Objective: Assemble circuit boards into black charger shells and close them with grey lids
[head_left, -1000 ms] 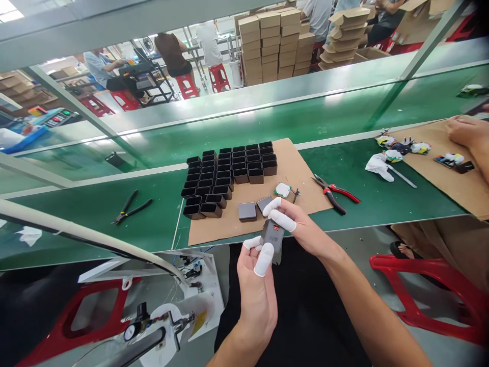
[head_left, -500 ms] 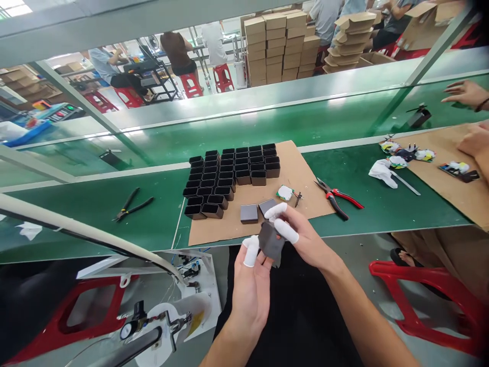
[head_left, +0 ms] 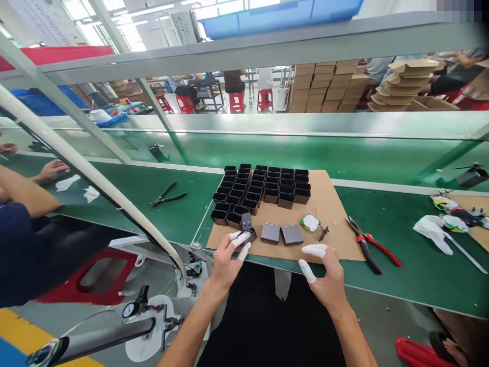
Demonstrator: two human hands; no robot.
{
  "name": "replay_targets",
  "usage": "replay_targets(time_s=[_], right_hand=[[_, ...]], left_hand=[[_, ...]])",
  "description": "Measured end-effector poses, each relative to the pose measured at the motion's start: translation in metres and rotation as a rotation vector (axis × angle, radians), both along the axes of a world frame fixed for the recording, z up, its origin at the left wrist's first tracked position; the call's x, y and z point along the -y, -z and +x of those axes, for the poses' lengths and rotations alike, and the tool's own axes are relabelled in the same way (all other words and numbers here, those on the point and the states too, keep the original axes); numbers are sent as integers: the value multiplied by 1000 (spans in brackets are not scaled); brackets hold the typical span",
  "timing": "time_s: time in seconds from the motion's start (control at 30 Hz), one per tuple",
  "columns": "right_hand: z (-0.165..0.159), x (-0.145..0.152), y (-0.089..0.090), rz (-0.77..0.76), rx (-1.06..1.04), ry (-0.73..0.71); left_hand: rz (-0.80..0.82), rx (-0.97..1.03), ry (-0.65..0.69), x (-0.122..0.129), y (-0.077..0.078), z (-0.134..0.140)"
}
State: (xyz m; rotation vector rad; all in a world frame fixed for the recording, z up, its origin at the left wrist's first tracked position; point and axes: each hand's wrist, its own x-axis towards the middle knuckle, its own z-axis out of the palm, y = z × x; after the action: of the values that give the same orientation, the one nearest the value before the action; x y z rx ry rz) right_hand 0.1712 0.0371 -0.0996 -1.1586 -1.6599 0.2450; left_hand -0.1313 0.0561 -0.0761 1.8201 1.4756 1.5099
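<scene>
The left hand pinches a dark case, long axis seemingly near to far, at the near left of the cardboard; the right hand, spread, hangs well right.

White covers are capping fingers; the handled case is showing dark grey, the desk green, the cardboard tan, the open cases black inside, the larger pliers red and black.

Right of the cardboard, pliers block a low pass; on its left, a gap opens between it and the cutters; cases crowd its back left
</scene>
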Motion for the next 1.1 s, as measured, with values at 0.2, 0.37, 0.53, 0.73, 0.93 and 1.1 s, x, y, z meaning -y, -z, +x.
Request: replay_targets(time_s=[0.2, 0.37, 0.53, 0.73, 0.93, 1.1], right_hand=[[0, 1, 8, 30, 60, 7], [0, 1, 7, 42, 78, 8], [0, 0, 2, 49, 93, 5], [-2, 3, 1, 37, 106, 0], [-1, 4, 0, 65, 102, 13], [-2, 3, 6, 57, 111, 17]], left_hand=[[96, -215, 6, -1, 5, 2], [111, -272, -23, -2, 4, -2], [90, -237, -22, 0, -7, -2], [-35, -71, 10, -4, -12, 0], [-143, 312, -54, 16, -32, 23], [-486, 1344, -64, 54, -93, 61]])
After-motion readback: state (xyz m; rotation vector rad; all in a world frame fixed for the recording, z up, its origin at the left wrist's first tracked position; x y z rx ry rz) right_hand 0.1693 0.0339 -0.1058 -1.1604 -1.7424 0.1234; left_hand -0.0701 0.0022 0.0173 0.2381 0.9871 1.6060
